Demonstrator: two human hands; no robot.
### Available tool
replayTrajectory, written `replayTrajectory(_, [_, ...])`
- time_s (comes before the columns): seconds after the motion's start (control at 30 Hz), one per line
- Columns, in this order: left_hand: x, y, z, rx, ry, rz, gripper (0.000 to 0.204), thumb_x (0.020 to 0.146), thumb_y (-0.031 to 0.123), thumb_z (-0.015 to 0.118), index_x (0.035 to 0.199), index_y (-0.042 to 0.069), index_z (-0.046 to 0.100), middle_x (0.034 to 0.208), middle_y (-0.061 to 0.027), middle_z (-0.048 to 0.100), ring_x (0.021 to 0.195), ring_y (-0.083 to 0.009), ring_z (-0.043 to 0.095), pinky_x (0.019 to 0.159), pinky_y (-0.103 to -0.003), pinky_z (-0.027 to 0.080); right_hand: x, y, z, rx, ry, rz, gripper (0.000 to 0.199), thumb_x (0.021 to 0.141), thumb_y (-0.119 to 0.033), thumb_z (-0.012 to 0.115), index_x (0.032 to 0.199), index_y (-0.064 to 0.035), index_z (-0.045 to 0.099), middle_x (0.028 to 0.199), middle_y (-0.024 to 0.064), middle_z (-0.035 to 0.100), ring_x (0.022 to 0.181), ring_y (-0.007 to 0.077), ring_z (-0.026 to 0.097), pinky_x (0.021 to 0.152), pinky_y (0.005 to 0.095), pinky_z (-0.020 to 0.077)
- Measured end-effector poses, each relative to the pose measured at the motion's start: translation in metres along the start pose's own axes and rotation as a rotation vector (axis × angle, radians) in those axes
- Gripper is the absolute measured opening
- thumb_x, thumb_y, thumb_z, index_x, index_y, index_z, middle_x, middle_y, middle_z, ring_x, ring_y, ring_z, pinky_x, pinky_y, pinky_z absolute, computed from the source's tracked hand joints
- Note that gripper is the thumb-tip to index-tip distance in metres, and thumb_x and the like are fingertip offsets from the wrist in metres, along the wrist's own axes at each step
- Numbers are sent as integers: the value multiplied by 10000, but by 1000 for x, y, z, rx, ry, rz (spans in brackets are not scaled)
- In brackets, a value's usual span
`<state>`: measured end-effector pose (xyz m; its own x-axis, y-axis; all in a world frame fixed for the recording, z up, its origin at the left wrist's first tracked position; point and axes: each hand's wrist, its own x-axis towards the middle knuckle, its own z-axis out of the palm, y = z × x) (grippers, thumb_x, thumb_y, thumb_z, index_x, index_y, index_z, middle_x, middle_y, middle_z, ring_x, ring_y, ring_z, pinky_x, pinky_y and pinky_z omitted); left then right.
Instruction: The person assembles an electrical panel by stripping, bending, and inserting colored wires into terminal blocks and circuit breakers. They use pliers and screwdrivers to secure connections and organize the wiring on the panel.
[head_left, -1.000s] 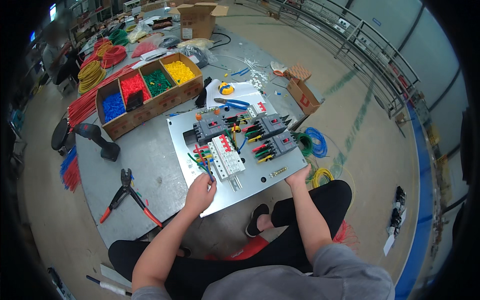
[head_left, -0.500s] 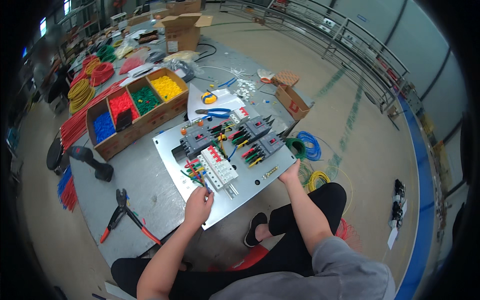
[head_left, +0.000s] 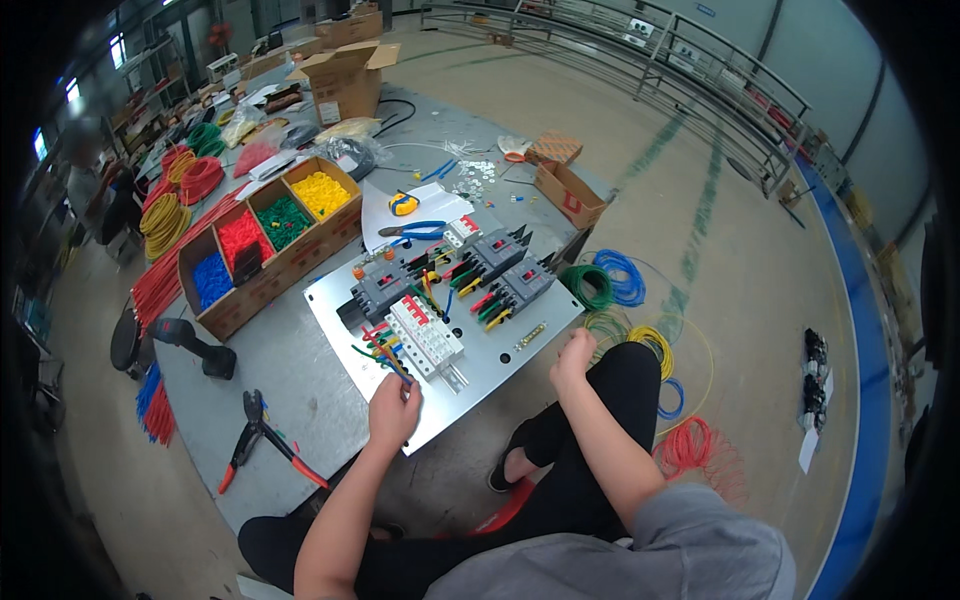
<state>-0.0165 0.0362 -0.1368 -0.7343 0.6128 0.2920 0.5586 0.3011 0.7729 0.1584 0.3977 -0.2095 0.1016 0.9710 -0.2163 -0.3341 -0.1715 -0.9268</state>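
Observation:
A metal mounting plate point(head_left: 470, 400) with electrical parts lies over the table's near edge. On it sit grey moulded-case breakers point(head_left: 380, 290), a white row of small breakers with red switches point(head_left: 425, 335), and short coloured wires point(head_left: 380, 345). At the plate's near left edge, my left hand point(head_left: 393, 412) is closed, its fingertips pinching a blue wire beside the white breakers. My right hand point(head_left: 571, 360) is curled closed just off the plate's right corner, near my knee. Whatever it may hold is hidden.
Left of the plate are a crimping tool point(head_left: 262, 440), a cordless driver point(head_left: 195, 348) and a divided cardboard box point(head_left: 265, 285) of coloured caps. Blue-handled pliers point(head_left: 413, 231) and a tape measure point(head_left: 403, 204) lie beyond. Wire coils point(head_left: 620, 280) hang or lie at the right.
My right hand has let go of the plate's right edge and drawn slightly toward me, its fingers curling. The left hand stays at the wires. The whole view has shifted a little.

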Motion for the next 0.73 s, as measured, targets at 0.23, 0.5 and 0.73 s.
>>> replayTrajectory(0.23, [-17, -20, -17, 80, 54, -60, 198, 987, 225, 739, 947, 40, 680, 858, -149, 699, 793, -347, 704, 726, -458, 563, -140, -99, 64, -421, -1299, -197, 150, 1052, -112, 588, 1106, -23, 696, 911, 34, 671, 852, 119, 632, 784, 288, 524])
replayTrajectory(0.5, [-24, -39, -10, -118, 127, -17, 160, 1000, 139, 757, 936, 25, 665, 792, -84, 649, 687, -200, 628, 643, -358, 512, -245, -38, 36, -1190, -1416, -254, 271, 972, -275, 661, 978, -45, 804, 918, 196, 787, 879, 381, 767, 824, 465, 612])
replayTrajectory(0.73, [-25, -60, -6, -252, 244, -30, 147, 1013, 50, 720, 900, 42, 626, 795, -22, 608, 681, -90, 539, 617, -280, 440, -245, -26, 26, -1591, -1766, -3, 723, 1073, -676, 481, 1112, -67, 868, 1101, 283, 797, 1085, 408, 776, 1011, 476, 596])
